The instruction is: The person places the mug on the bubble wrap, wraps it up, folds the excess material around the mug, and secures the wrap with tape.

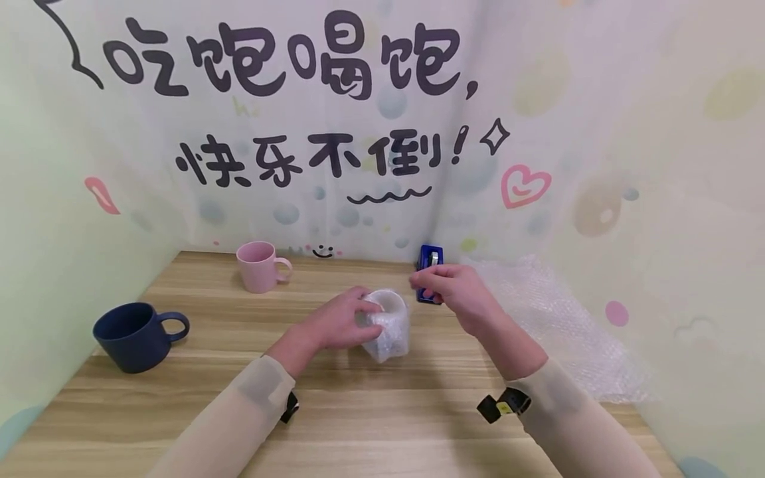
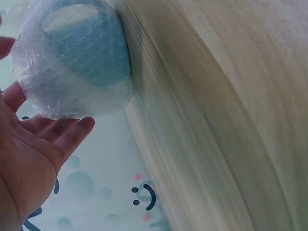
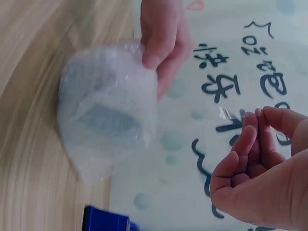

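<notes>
A cup in bubble wrap point(image 1: 391, 335) stands on the wooden table, its round rim showing at the top. My left hand point(image 1: 340, 320) holds it from the left, fingers and thumb spread around its side. Through the wrap in the left wrist view, the cup point(image 2: 86, 57) looks bluish. My right hand point(image 1: 463, 292) is raised to the right of it, in front of the blue tape dispenser point(image 1: 431, 255). Between thumb and forefinger it pinches a short piece of clear tape point(image 3: 230, 114), seen in the right wrist view, apart from the wrapped cup.
A pink mug point(image 1: 257, 269) stands at the back left and a dark blue mug point(image 1: 134, 342) at the left edge. Sheets of bubble wrap point(image 1: 568, 332) lie along the right side. Behind the table point(image 1: 358, 425) hangs a printed cloth point(image 1: 287, 113).
</notes>
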Demonstrator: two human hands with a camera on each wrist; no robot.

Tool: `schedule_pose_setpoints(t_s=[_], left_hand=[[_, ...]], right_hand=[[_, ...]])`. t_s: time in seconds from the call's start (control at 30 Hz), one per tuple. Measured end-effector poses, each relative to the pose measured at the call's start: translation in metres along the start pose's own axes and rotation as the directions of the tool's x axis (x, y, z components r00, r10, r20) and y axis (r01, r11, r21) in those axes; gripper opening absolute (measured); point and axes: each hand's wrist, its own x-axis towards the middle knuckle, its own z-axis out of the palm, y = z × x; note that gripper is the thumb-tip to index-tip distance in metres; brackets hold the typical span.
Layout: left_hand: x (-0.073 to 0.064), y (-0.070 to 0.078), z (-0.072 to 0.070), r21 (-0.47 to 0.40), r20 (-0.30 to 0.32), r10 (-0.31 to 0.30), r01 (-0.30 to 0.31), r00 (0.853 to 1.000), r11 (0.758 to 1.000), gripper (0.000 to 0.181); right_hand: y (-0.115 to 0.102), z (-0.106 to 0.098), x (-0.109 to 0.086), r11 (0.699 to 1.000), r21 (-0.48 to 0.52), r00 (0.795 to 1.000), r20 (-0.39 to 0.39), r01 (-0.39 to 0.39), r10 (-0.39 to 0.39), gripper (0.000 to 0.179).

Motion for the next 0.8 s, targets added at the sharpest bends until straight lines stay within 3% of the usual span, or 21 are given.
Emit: schedule_pose_setpoints(t_s=[0.17,0.33,0.6,0.8], left_hand=[[0.0,-0.001,-0.001,-0.002,-0.007,0.016,-0.016,1.0,1.0,0.046],[0.0,-0.001,0.0,0.002,-0.01,0.034,-0.034,0.999,0.999,0.046],[-0.002,-0.001,0.0,-0.022,-0.011,0.017,-0.017,1.0,1.0,0.045],[0.0,0.0,0.003,-0.017,-0.017,-0.026,0.026,1.0,1.0,0.051]], right_hand=[[-0.006,0.02,0.002,0.998,0.055,0.999,0.04,0.016,-0.019,0.025],[0.001,0.034,0.019,0.994,0.108,1.0,0.008,0.011,-0.012,0.026],[0.008,0.038,0.039,0.998,0.058,0.999,-0.031,-0.01,0.012,0.029],[0.014,0.042,0.047,0.996,0.092,1.0,-0.02,-0.009,0.011,0.029]])
